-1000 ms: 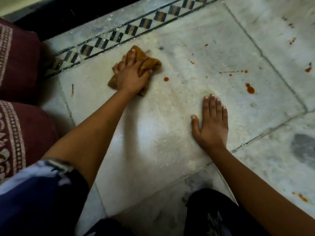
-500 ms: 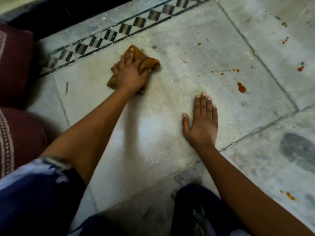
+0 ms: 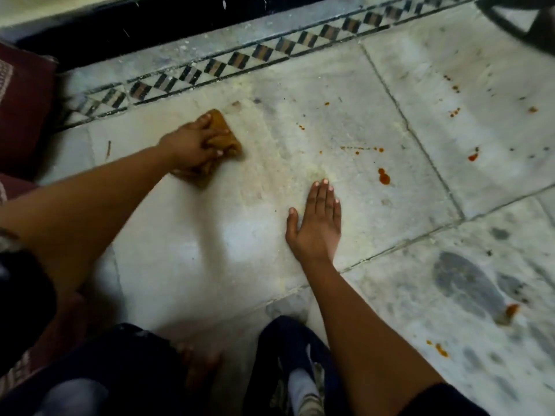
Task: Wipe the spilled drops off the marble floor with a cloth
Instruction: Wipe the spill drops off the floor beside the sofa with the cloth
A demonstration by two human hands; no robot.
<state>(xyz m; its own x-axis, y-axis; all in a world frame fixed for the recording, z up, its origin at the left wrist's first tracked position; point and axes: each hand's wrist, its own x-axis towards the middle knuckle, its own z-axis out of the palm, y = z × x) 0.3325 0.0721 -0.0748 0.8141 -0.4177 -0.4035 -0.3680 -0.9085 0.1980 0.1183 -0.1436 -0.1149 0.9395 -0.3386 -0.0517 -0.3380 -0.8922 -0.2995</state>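
We see the cloth (image 3: 220,145) lying on the marble floor (image 3: 255,235), left of centre and towards the far side, under the left hand (image 3: 192,148). The right hand (image 3: 316,223) lies flat on the floor, nearer and to the right, well apart from the cloth. The spilled drops (image 3: 383,177) lie to the right of both hands, with more scattered further right and near right. The patterned border strip (image 3: 240,60) runs along the far side, beyond the cloth. A cushion (image 3: 24,97) sits at the far left.
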